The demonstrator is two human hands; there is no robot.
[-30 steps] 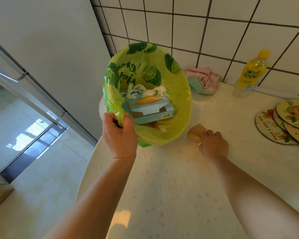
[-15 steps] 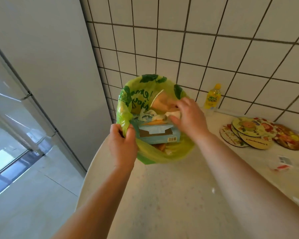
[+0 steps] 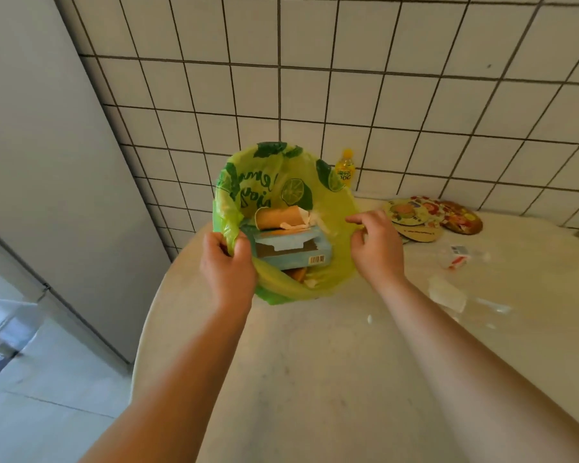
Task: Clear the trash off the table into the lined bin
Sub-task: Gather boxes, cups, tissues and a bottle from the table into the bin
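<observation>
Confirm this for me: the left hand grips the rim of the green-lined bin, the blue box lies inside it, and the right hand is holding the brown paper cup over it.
One thing is off. In the head view the right hand is empty; the brown paper cup already lies in the bin, above the blue box. The left hand does grip the rim.

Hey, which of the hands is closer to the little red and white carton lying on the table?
Right. The right hand hovers at the bin's right rim, just left of the red and white carton. The left hand grips the green liner on the bin's far side.
</observation>
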